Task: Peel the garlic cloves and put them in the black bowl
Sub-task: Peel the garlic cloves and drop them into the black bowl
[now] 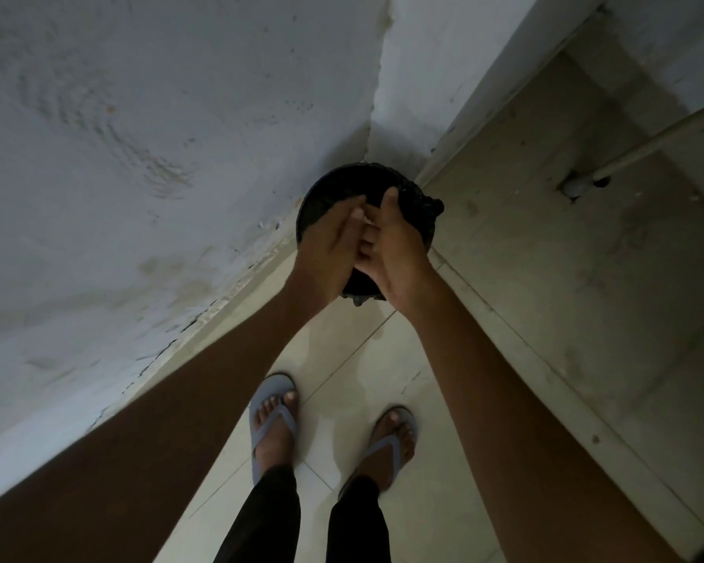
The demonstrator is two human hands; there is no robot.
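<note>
In the corner where a stained grey wall meets the tiled floor, a round black container, lined with what looks like a black bag, sits on the ground at the far end of the person's reach. It may be a bin rather than the black bowl; the dim light does not settle it. No brand, label or writing can be read anywhere.

Both hands are held together directly above the container. The left hand has its fingers stretched forward and close together, palm turned inward toward the other hand. The right hand faces it, thumb raised, its fingers curled inward so that the fingertips touch the left hand's palm. Something pale shows between them near the thumbs, but whether it is a garlic clove, peel, or just skin catching the light cannot be told, nor whether the right hand pinches anything.

Nearer the camera, two feet in grey-blue flip-flops stand on the pale tiles, below dark trousers. To the right, a low ledge runs from near to far, and a pale pipe crosses the far right.
</note>
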